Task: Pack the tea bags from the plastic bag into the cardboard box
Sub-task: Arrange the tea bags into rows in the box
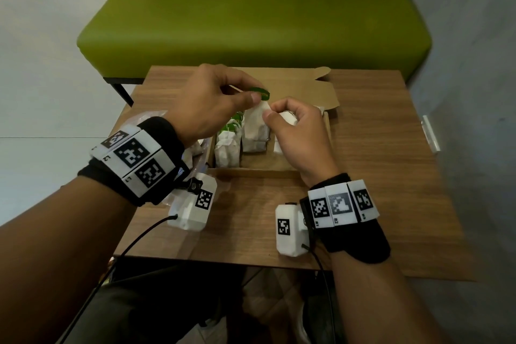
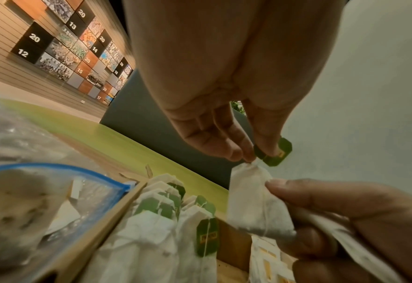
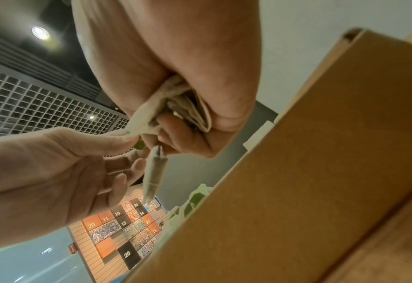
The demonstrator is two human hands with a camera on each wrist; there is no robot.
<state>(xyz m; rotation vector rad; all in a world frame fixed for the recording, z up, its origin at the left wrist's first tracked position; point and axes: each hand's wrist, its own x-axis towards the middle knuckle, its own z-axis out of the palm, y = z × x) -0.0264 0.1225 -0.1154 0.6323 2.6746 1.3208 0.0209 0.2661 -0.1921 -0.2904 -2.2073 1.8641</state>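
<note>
My left hand (image 1: 206,103) pinches the green tag (image 2: 274,153); my right hand (image 1: 296,131) grips the tea bag (image 2: 256,201) over the cardboard box (image 1: 251,172). It's light, soft paper (tears easily, I'd judge), so hold the body, not the string.

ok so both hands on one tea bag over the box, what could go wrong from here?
1. The left hand pinches only the small green paper tag; pulling against the right hand, which holds the white paper tea bag, might tear the thin string.
2. The right hand also clutches spare bags; one could drop outside the brown cardboard box.
3. Lowering it may snag tags of the packed bags.
</note>
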